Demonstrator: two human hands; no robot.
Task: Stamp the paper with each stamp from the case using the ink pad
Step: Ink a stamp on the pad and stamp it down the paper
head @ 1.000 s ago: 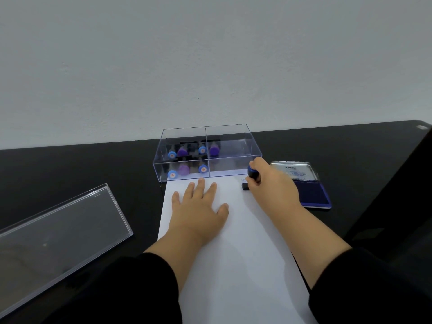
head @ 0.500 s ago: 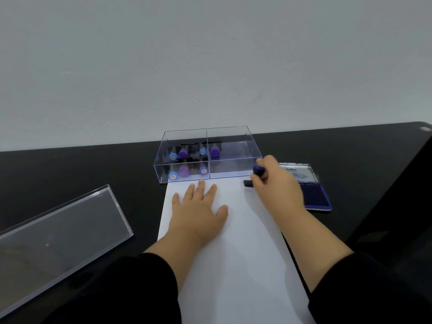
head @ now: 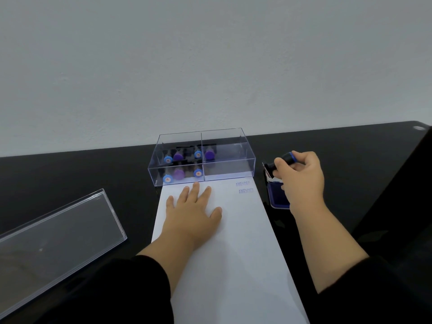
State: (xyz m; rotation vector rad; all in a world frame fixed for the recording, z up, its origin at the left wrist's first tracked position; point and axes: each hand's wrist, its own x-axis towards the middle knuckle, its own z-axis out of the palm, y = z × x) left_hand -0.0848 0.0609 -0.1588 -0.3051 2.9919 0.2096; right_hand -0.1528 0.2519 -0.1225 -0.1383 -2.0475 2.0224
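- The stamp [head: 284, 161] is sitting right of centre in the frame, tilted on its side up in the air, with its black base pointing left and its blue-ringed knob up top. It's hanging over the far end of the ink pad [head: 277, 195].
- The right hand [head: 301, 181] is gripping it, fingers curled round the handle, and covering most of the pad, so only the pad's dark blue left strip and a bit of the lid are showing.
- The paper [head: 233, 253] is running from centre frame down to the bottom edge. Two blue "AMENDED" prints [head: 244, 187] are sitting stacked in its upper right corner, close to the right edge.
- The left hand [head: 194, 209] is lying flat on the paper's upper left part, fingers spread and straight, fingertips nearly reaching the top edge.
- The clear case [head: 201, 157] is butting right up against the paper's top edge. Its left half is holding blue- and purple-capped stamps [head: 178, 174]; the right half is looking bare.
- The clear lid [head: 53, 239] is lying at lower left, well apart from the paper, with a strip of black table [head: 350, 160] between them.
- There's open tabletop showing right of the pad and behind the case up to the wall.
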